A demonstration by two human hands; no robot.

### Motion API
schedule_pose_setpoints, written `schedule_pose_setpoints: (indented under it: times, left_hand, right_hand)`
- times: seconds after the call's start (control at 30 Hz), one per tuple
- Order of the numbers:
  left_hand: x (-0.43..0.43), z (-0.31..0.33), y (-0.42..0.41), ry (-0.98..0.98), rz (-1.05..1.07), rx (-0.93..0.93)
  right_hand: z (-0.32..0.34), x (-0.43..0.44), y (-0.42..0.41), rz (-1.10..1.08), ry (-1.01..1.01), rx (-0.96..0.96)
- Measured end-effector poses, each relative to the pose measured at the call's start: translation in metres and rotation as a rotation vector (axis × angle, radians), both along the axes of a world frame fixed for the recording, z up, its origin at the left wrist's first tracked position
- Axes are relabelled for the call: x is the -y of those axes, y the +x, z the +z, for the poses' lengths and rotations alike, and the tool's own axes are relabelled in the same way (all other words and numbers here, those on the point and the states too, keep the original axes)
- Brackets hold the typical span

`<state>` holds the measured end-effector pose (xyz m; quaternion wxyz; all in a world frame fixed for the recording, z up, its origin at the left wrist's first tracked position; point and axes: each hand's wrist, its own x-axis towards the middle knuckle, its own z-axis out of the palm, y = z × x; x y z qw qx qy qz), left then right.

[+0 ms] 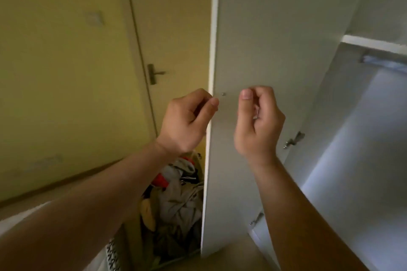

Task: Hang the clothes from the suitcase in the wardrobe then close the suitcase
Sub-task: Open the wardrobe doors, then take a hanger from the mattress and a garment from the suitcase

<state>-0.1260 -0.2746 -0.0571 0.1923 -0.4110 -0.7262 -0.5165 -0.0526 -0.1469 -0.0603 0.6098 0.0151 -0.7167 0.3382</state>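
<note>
Clothes: a crumpled heap of grey, red, yellow and dark pieces, none folded. They lie low in the view, left of the wardrobe door and partly hidden behind its edge. What holds them is too dark to make out.
Wardrobe door: white and standing open toward the person, inner face showing. A small metal stud sits near its free edge and a hinge on its far side.
Inside: a white shelf with a rail just under it. No garment shows on the part of the rail in view.
Left hand: holds the door's free edge, fingers curled round behind it and thumb on the near side.
Right hand: raised in front of the door's inner face, fingers curled into a loose fist with the thumb up. Nothing shows in it, and whether it touches the door I cannot tell.
Step, as I judge it: getting the door open; nothing hung yet.
Risk, door: the heap sits right beside the door's lower edge, so a wider swing could catch or drag a piece.
Risk, clothes: the pieces look tangled, so lifting one may pull others out onto the floor.
Risk, fingers: those wrapped round the edge could get pinched if the door swings back.
</note>
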Motion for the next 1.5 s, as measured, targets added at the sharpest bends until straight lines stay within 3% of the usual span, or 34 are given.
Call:
schedule_pose_setpoints:
  times: [0.13,0.47,0.63,0.73,0.83,0.87,0.9,0.97,1.13,1.3,1.5]
  left_hand:
    - [0.056,-0.027,-0.019,-0.006,0.253,0.111]
    - [0.169,-0.147,-0.036,-0.080,0.748,0.522]
    - [0.213,-0.208,-0.061,-0.227,0.834,0.698]
    - [0.263,-0.276,-0.103,-0.348,0.859,0.920]
    - [0.268,-0.303,-0.089,-0.415,0.838,1.076]
    - [0.321,-0.362,-0.115,-0.433,0.896,1.225]
    - [0.334,-0.381,-0.120,-0.453,0.937,1.280]
    - [0.338,-0.394,-0.106,-0.477,0.932,1.383]
    - [0.391,-0.466,-0.086,-0.545,0.974,1.575]
    - [0.439,-0.546,-0.062,-0.631,1.077,1.630]
    - [0.474,-0.614,-0.038,-0.718,1.296,1.686]
  right_hand:
    - [-0.018,0.042,-0.038,0.240,0.120,0.061]
    - [-0.101,0.123,-0.122,0.608,0.144,0.407]
    - [-0.149,0.173,-0.166,0.692,0.286,0.706]
    - [-0.205,0.239,-0.221,0.721,0.449,1.018]
    - [-0.228,0.242,-0.217,0.740,0.588,1.232]
    - [-0.283,0.307,-0.254,0.789,0.650,1.378]
    - [-0.301,0.322,-0.263,0.760,0.709,1.447]
    - [-0.306,0.320,-0.256,0.767,0.779,1.570]
    - [-0.392,0.379,-0.271,0.805,1.035,1.748]
    - [-0.483,0.434,-0.266,0.823,1.229,1.836]
    - [-0.567,0.470,-0.247,0.819,1.274,1.870]
